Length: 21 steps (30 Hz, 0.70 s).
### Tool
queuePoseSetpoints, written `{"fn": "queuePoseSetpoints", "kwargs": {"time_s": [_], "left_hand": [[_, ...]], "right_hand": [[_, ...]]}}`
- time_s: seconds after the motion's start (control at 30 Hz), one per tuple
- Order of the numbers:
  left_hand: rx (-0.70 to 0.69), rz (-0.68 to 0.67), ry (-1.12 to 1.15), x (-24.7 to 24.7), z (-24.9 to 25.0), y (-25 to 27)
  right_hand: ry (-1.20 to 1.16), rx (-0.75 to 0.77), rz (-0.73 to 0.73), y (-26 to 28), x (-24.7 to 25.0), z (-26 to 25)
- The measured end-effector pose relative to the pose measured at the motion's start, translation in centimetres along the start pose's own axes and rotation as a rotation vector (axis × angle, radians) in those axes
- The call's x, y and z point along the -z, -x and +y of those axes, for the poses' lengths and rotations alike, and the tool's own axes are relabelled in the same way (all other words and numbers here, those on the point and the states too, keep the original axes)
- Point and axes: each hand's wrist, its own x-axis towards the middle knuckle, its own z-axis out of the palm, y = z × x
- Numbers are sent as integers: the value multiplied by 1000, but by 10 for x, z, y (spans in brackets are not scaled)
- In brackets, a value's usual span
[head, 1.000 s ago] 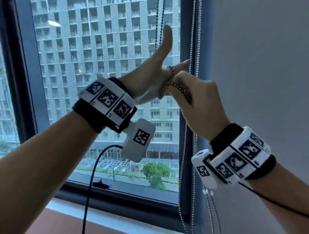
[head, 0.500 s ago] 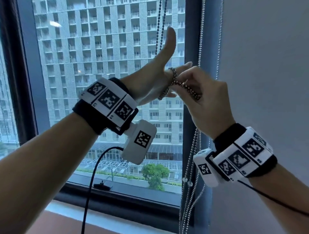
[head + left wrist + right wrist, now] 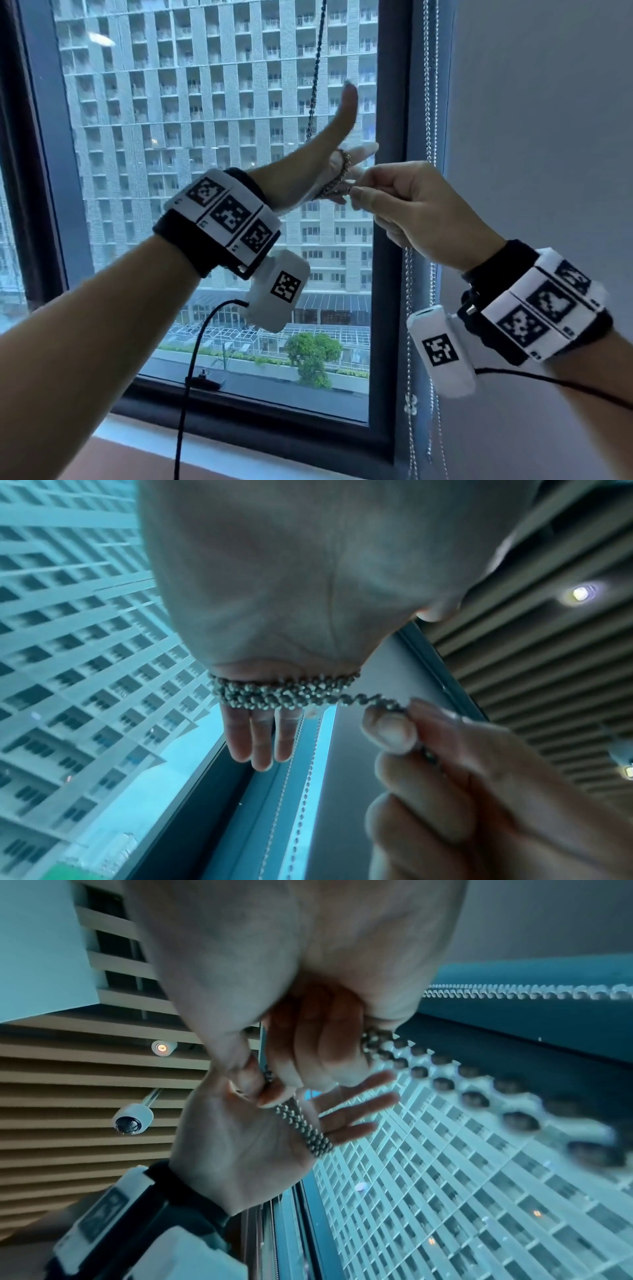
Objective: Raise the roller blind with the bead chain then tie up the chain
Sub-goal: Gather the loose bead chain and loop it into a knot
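Several turns of chain (image 3: 337, 181) wrap the left hand (image 3: 318, 171), fingers straight and spread, before the window. Left wrist: the right hand (image 3: 455, 783) pinches the chain's free run between thumb and forefinger. Right wrist: chain crosses the left palm.

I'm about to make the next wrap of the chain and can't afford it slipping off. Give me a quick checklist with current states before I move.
1. Coils of chain sit round the left hand at the base of its fingers: ok.
2. Left fingers straight, thumb up, keeping the coils spread: ok.
3. Right hand pinches the free run between thumb and forefinger: ok.
4. Run from coils to the pinch is taut, no slack loop: ok.
5. Chain above the left hand hangs free, not snagged: ok, though its top is out of view.
6. Blind fully raised: cannot tell, it is not in view.
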Motion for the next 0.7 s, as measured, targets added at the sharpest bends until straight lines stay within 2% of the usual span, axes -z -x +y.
{"fn": "queuePoseSetpoints", "kwargs": {"time_s": [0.1,0.17,0.3,0.37,0.47,0.57,0.7], "left_hand": [[3,-19,159,-2,-1,-4],[1,-12,229,-3,-3,-9],[-66,10,468,-3,-3,-14],[-86,14,567,-6,1,-14],[-111,-23,733,-4,1,-17],[-133,-11,779,-2,-3,-20],[-176,62,658,-6,-6,-21]], "right_hand": [[-126,5,-25,-1,-8,6],[-69,56,20,-4,-13,4],[256,177,267,-15,-15,6],[283,204,392,-19,-12,6],[287,228,475,-22,-13,5],[232,172,490,-26,-15,4],[-8,40,349,-27,-12,8]]}}
